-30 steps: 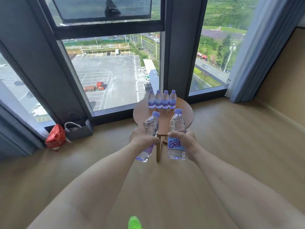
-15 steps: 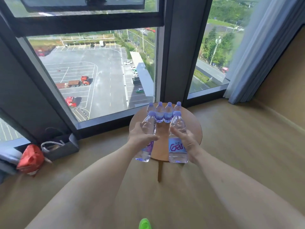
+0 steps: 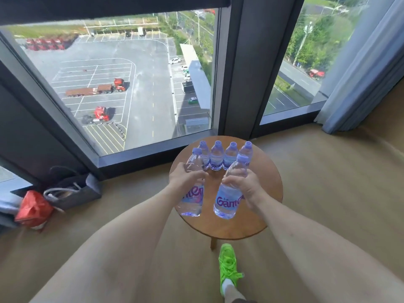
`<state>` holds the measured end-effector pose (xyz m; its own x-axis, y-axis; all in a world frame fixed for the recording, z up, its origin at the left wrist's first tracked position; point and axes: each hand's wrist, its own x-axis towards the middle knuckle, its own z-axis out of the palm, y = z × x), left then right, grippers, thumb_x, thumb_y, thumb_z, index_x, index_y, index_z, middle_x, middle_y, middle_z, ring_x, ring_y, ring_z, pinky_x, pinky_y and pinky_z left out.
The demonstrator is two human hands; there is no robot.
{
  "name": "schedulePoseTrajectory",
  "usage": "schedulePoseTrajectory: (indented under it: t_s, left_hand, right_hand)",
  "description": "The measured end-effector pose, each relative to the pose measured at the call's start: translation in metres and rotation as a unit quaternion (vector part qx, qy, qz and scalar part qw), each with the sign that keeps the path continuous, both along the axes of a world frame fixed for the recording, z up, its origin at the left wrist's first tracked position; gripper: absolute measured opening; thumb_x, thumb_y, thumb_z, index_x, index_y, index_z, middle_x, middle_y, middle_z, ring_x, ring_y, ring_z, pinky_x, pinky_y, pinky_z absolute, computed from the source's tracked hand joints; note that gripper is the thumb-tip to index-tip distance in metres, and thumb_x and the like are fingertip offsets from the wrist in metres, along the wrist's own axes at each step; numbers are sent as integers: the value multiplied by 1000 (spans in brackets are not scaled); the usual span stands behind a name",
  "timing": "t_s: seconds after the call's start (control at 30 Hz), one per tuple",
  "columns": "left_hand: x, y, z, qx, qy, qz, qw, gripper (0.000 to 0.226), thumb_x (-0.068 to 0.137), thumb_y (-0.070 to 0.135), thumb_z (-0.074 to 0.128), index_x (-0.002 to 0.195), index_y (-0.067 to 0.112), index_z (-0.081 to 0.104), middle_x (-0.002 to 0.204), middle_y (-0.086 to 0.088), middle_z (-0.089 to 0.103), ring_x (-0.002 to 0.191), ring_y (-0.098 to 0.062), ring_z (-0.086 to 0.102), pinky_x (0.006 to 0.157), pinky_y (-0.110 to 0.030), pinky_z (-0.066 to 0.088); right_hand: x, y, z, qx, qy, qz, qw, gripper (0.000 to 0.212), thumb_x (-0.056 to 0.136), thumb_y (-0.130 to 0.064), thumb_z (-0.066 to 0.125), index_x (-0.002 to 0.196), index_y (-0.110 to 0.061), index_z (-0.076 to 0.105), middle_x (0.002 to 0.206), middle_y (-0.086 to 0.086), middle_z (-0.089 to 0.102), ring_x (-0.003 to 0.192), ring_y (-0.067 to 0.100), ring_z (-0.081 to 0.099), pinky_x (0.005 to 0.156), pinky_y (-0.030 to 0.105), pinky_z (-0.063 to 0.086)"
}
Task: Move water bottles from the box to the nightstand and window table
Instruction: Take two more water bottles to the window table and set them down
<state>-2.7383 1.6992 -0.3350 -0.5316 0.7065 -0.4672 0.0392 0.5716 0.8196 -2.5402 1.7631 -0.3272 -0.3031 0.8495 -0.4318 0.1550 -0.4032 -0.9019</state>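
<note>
Left hand (image 3: 187,177) wrapped round the upper body of 1 water bottle (image 3: 192,194), right hand (image 3: 241,185) wrapped round a second bottle (image 3: 228,199); both held over the round window table (image 3: 265,182), nearer than the row of 4 bottles (image 3: 224,157) standing at the far edge.

To set down well:
- Lower both straight, bases flat, just near of the row.
- Keep a gap from the standing caps to avoid toppling them.
- Let go only once each base sits firm.

Hard to tell: whether the 2 bases already touch the tabletop. Box and nightstand out of view. Table leg mostly hidden. Left label partly covered by fingers.
</note>
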Motion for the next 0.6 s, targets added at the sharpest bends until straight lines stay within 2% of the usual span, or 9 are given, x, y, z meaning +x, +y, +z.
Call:
schedulePoseTrajectory:
  t_s: [0.07,0.13,0.2,0.37,0.5,0.6]
  left_hand:
    - [-5,24,-7,-9,22,-3,1000,67,52,43,89,108,25,57,107,1,68,93,-20,71,82,-43,62]
    - [-7,46,-14,-21,38,2,999,67,59,38,90,113,24,54,110,1,67,97,-20,69,82,-41,61]
    - [-6,65,-18,-41,46,-6,998,71,60,38,91,117,27,52,111,3,67,97,-20,68,86,-42,60]
    - [-5,102,-34,-78,56,-12,995,78,58,47,89,121,31,46,107,5,66,97,-18,67,88,-42,59]
    - [-4,118,-49,-123,81,-10,989,74,51,52,89,108,33,46,104,6,64,93,-16,65,83,-41,60]
    - [-9,129,-63,-150,91,-13,984,72,46,54,86,101,34,44,99,5,64,89,-17,66,79,-42,60]
  right_hand:
    - [-6,32,-16,20,-13,40,999,29,67,11,82,70,-12,65,75,4,68,71,17,64,74,28,53]
    - [-10,63,-26,29,-59,65,996,30,66,8,87,83,-9,68,72,-4,73,68,7,68,71,19,54]
    - [-13,90,-34,38,-102,102,989,37,63,-1,92,90,-11,69,67,-13,73,65,-1,67,61,13,50]
    - [-23,138,-52,62,-184,155,969,47,58,-16,96,95,-19,66,87,-6,69,79,7,63,64,23,48]
    - [-28,155,-72,37,-203,152,967,47,57,-17,93,91,-26,62,88,-12,66,80,6,62,60,19,45]
    - [-32,163,-89,39,-221,177,958,46,54,-16,92,88,-25,62,86,-12,69,81,11,64,61,20,45]
